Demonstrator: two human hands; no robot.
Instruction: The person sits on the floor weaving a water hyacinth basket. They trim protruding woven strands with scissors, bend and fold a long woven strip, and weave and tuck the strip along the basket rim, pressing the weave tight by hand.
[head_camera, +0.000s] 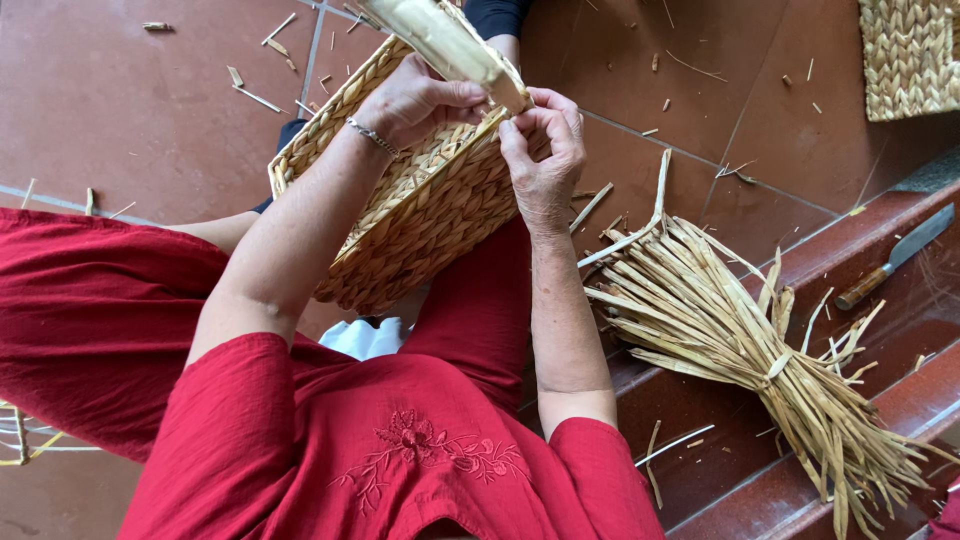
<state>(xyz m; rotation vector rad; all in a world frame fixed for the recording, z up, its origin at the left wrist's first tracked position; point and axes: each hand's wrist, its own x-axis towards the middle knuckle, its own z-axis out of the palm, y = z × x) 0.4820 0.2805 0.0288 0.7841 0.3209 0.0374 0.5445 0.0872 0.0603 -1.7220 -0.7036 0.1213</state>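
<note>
Fingers (520, 125) of the right hand (545, 160) pinch a pale straw strand (450, 45) at the rim of a woven basket (420, 215); the left hand (415, 100) clamps the same strand against the rim from the other side, thumb on top. Basket rests tilted on the person's lap, over a red dress (400, 450), w/ walls & base looking fully woven and, by the look of it, only the rim edge left to bind; the strand's loose end sticks up past the frame. Just beside the right forearm, a tied bundle of straw (740, 340) lies on red steps (880, 400), approx. untouched. A knife (895, 255) sits further right; straw scraps dot the tiled floor (150, 120). Another woven piece (910, 55) shows top right.
</note>
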